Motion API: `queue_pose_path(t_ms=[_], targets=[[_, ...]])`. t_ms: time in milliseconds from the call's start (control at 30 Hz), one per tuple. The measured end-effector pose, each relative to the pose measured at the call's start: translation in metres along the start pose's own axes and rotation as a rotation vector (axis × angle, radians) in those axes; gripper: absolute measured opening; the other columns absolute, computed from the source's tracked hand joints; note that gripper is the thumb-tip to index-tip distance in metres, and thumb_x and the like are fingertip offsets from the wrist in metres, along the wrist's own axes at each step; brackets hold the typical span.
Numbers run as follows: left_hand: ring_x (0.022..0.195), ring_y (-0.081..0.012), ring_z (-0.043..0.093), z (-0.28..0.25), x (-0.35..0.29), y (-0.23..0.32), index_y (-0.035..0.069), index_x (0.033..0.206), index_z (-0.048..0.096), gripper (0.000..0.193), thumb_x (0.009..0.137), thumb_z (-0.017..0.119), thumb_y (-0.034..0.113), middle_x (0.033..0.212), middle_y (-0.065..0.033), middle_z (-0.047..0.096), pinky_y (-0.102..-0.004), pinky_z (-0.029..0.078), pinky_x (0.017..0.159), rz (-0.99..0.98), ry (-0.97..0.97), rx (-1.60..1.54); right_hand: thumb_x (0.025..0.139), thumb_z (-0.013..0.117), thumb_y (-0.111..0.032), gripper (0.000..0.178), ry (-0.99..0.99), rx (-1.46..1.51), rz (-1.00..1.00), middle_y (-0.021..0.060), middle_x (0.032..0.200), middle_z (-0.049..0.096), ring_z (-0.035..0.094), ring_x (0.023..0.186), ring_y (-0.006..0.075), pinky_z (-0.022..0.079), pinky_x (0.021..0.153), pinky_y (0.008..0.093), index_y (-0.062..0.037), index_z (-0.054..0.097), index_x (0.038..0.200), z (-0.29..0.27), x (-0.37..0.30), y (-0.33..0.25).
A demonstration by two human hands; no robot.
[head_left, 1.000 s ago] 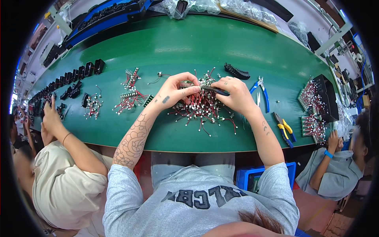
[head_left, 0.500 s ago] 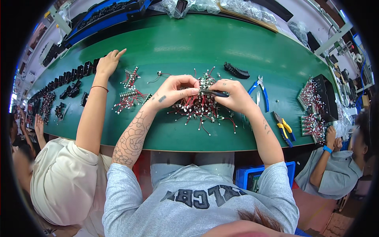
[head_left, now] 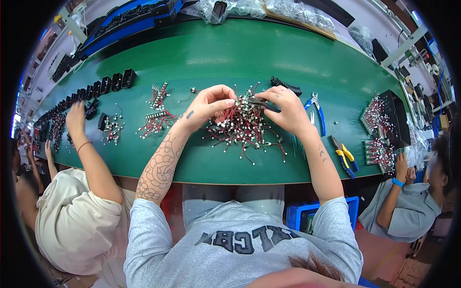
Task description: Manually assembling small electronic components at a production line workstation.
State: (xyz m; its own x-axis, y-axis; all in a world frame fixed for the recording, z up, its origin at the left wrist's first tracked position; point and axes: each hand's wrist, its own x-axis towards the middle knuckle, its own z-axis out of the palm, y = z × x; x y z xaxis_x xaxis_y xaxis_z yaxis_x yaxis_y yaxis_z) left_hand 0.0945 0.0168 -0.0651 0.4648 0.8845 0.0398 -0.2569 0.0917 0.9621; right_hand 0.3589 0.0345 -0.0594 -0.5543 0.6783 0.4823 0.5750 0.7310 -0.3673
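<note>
A pile of small circuit boards with red and black wires and white connector ends (head_left: 240,129) lies on the green table in front of me. Over the pile's left side is my left hand (head_left: 206,108), thumb and fingers pinched; whatever is between them is too small to make out. From the right, my right hand (head_left: 288,110) grips a slim dark tool (head_left: 263,102), its tip over the boards. The tool's exact kind is hidden by the fingers. Just behind this hand lies a curved row of black plastic parts (head_left: 287,86).
To the right lie blue-handled pliers (head_left: 321,115) and yellow-and-blue pliers (head_left: 345,156). Wired board strips (head_left: 156,120) sit left of my forearm. A co-worker's hand (head_left: 75,117) works near a row of black housings (head_left: 105,85). A black box (head_left: 398,120) stands far right.
My hands have drawn slightly apart over the pile, the dark tool still in the right one. The left co-worker's arm has swung back left from the row of black housings.
</note>
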Motion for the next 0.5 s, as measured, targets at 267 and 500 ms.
queue_pose_path(t_ms=[267, 500], targets=[[0.061, -0.006, 0.051, 0.009, -0.001, 0.002, 0.004, 0.099, 0.062, 0.009, 0.093, 0.066, 0.008, 0.082, -0.0025, 0.063, -0.0186, 0.044, 0.051, -0.011, 0.014, 0.157, 0.07, 0.07, -0.005, 0.04, -0.009, 0.015, -0.038, 0.0067, 0.1, 0.067, 0.061, 0.093, 0.0249, 0.049, 0.088, 0.0351, -0.0102, 0.071, 0.11, 0.002, 0.0, -0.004], [0.064, -0.0069, 0.054, 0.013, -0.003, 0.004, 0.003, 0.098, 0.063, 0.009, 0.091, 0.068, 0.006, 0.084, -0.0028, 0.063, -0.0183, 0.047, 0.052, -0.017, 0.006, 0.202, 0.072, 0.073, -0.009, 0.032, -0.01, -0.005, -0.103, 0.0029, 0.096, 0.068, 0.062, 0.088, 0.0219, 0.049, 0.085, 0.0323, -0.0111, 0.072, 0.103, 0.008, -0.002, -0.004]])
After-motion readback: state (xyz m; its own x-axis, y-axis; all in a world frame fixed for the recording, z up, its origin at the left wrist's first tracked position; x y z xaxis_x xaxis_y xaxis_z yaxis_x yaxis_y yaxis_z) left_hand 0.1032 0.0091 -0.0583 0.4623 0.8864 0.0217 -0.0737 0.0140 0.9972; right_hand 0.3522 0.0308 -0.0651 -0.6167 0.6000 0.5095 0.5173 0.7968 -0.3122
